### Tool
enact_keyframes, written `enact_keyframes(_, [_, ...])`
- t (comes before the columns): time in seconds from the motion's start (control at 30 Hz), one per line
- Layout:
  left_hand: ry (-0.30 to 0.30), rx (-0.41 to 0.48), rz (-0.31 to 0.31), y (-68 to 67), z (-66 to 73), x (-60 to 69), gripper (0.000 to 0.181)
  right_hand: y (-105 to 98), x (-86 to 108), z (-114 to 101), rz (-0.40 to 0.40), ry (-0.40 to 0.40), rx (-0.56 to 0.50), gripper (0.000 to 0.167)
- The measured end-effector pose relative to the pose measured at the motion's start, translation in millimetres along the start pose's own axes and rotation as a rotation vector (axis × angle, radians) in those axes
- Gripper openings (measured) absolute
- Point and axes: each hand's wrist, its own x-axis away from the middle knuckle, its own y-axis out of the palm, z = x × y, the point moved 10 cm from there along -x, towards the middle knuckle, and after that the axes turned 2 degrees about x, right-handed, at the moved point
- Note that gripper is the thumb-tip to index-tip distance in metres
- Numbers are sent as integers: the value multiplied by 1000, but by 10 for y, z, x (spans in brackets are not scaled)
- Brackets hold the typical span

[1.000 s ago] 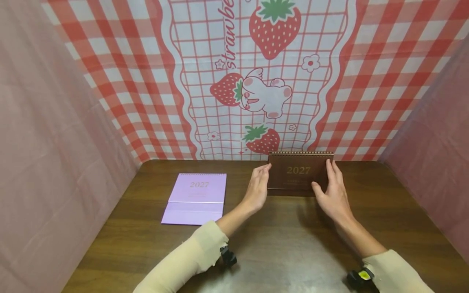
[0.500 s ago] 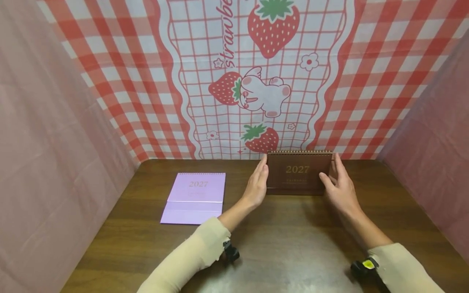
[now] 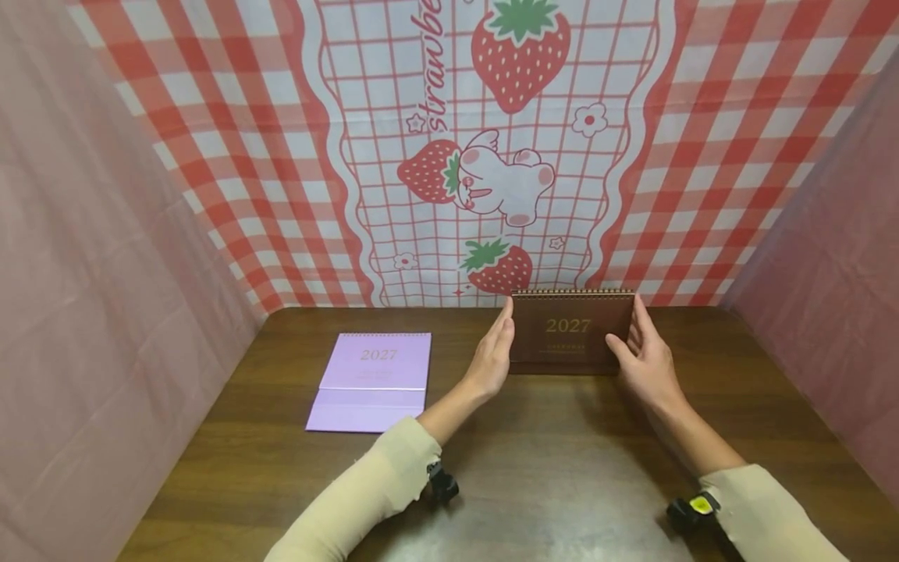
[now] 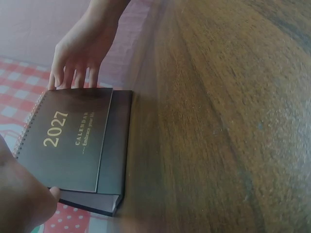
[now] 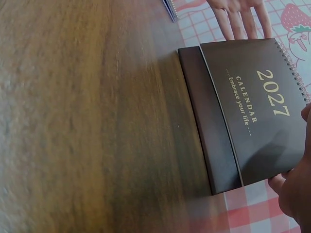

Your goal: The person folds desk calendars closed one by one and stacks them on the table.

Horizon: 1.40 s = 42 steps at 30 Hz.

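Note:
A brown spiral-bound desk calendar (image 3: 562,332) with "2027" in gold stands upright at the back of the wooden table. Along its left edge my left hand (image 3: 490,355) rests with straight fingers. My right hand (image 3: 652,363) lies at the opposite edge, its fingers extended against the side and its thumb near the front cover. The left wrist view shows the right hand's fingers (image 4: 80,75) at the calendar's far side. From the right wrist, the left hand's fingers (image 5: 235,24) appear straight beside the cover.
A lilac 2027 desk calendar (image 3: 375,371) stands to the left on the wooden table (image 3: 534,476). Behind the table hangs a red-and-white checked strawberry cloth (image 3: 281,156). Pink curtains (image 3: 91,273) close in both sides.
My right hand has shifted from the brown calendar's front right corner to its right edge. My left fingers have straightened along the left edge. The lilac calendar stays in place.

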Motion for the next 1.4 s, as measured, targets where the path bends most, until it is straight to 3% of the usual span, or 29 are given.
enact_keyframes(0.23, [-72, 5, -22, 1, 52, 27, 68, -20, 9, -40, 4, -13, 4, 89])
enact_keyframes(0.33, [-55, 8, -20, -35, 44, 34, 72, -1, 21, -57, -2, -3, 8, 89])
enact_keyframes(0.4, [-9, 1, -15, -65, -20, 33, 79, 20, 33, -65, -6, 2, 16, 90])
enact_keyframes(0.53, [2, -4, -7, -115, -39, 69, 81, 62, 55, -99, -3, -17, 33, 92])
enact_keyframes(0.77, [-82, -40, -6, -178, 51, 171, 64, 134, 89, -154, 4, -48, 22, 95])
enact_keyframes(1.0, [-99, 25, -11, -255, 36, 232, 63, 210, 137, -211, -2, -50, 41, 93])
enact_keyframes(1.2, [-105, 18, 7, -347, 38, 286, 63, 306, 176, -244, -27, -22, 29, 94])
enact_keyframes(1.4, [-131, -2, 22, -442, 9, 350, 63, 412, 235, -290, -64, 11, -52, 92])
